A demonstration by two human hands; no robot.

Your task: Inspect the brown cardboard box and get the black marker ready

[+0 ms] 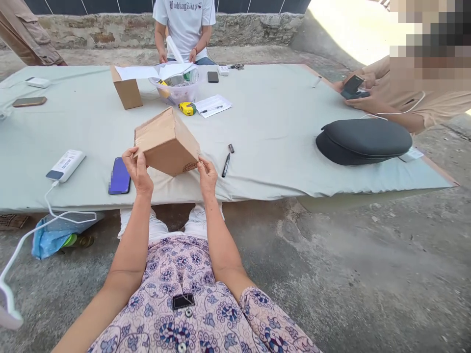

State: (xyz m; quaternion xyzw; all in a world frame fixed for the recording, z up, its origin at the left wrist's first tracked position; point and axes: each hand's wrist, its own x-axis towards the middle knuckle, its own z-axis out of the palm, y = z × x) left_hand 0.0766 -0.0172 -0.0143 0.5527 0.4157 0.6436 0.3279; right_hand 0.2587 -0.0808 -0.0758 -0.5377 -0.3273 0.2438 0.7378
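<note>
A brown cardboard box [165, 139] is held tilted over the near side of the cloth-covered table [272, 137]. My left hand [139, 171] grips its left corner, thumb and fingers closed on the cardboard. On the right corner, close to a dark printed mark, my right hand [207, 175] pinches the box. Just right of that hand lie a black marker [225, 165] and its separate cap [231, 148]. A phone with a blue screen [119, 176] rests beside my left hand. The inside of the box is hidden from me.
Beyond the box stand another cardboard box [127, 93], a plastic basket [178, 90], a yellow tape measure [187, 108] and paper with a pen [213, 106]. A white power bank [66, 165] lies left, a black case [364, 141] right. Other people are around the table.
</note>
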